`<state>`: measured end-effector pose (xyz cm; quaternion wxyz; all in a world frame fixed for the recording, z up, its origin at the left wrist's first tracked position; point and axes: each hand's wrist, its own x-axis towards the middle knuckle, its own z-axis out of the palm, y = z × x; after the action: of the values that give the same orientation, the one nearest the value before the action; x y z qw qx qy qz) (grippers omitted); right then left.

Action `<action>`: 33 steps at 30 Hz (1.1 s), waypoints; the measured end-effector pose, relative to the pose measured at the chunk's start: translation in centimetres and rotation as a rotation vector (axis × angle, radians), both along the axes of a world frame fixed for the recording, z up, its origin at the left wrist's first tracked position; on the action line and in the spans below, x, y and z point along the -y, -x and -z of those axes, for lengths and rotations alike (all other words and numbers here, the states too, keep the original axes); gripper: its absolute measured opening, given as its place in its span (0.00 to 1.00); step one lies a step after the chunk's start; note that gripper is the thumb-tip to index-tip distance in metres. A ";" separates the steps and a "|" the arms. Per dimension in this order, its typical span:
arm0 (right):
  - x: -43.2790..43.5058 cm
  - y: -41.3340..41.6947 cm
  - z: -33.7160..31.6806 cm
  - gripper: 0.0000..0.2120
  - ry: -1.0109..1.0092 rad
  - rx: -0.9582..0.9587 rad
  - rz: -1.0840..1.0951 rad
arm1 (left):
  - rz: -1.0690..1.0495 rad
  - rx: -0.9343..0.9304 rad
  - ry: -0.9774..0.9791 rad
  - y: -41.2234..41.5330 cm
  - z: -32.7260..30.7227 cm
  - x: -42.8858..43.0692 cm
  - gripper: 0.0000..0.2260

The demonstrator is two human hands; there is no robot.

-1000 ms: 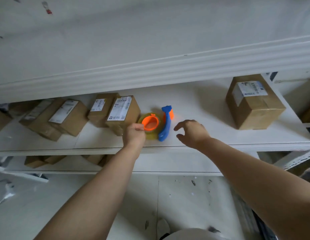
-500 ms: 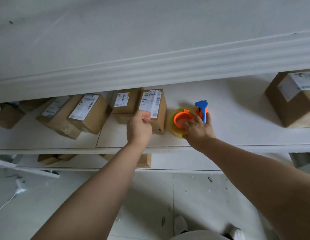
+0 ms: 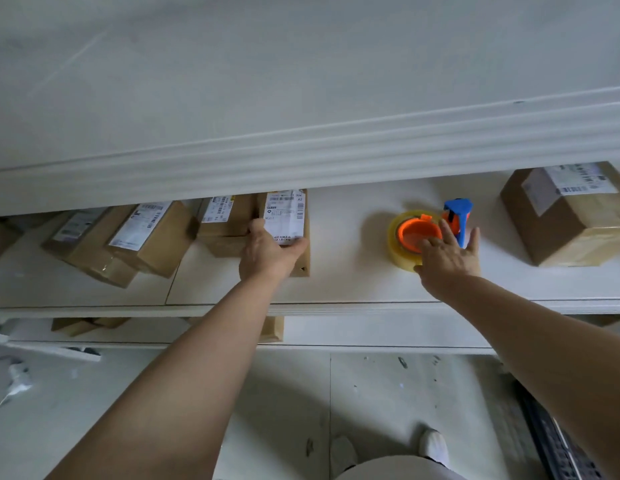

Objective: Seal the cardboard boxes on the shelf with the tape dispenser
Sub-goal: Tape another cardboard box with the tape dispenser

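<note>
We note the tape dispenser (image 3: 421,233) lying on the white shelf (image 3: 336,282): a yellowish clear roll around an orange hub, with the blue handle (image 3: 457,209) on its far right side. The right hand (image 3: 448,254) comes onto the dispenser from the near side. Its fingers are spread and nearly straight, the fingertips rest over the orange hub, and the outer fingers reach up beside the blue handle. Nothing is wrapped or pinched, so we record touch only, no grasp. Well to the left of the dispenser, the left hand (image 3: 270,252) grips the labelled box (image 3: 286,220), thumb on the box's left edge and fingers curled round its near right corner, over the white shipping label. A second small box (image 3: 225,216) stands touching that box on the side away from the dispenser. Farther left of the dispenser we count a cluster of boxes (image 3: 149,237), tilted and overlapping. To the dispenser's right, apart from it, sits a large box (image 3: 571,216) with a label on top. Below the dispenser's level we see a pale speckled floor (image 3: 370,393).
</note>
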<state>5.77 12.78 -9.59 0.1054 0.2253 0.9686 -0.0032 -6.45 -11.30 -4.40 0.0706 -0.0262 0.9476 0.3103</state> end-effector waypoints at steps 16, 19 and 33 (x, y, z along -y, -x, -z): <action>7.0 0.8 -3.3 0.21 1.137 -0.472 0.304 | 0.468 -0.058 -0.036 -3.9 0.8 2.8 0.37; 7.4 0.4 -3.1 0.15 1.252 -0.431 0.463 | 0.385 0.139 -0.084 -4.2 1.2 2.9 0.40; 7.9 -3.3 -2.2 0.14 1.912 -0.540 0.534 | 0.168 0.286 -0.586 -4.7 2.3 4.7 0.38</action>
<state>9.05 4.84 -7.36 0.0152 0.2468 0.4708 -0.8469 -1.78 -16.02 -6.67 0.2326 0.0299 0.7974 0.5561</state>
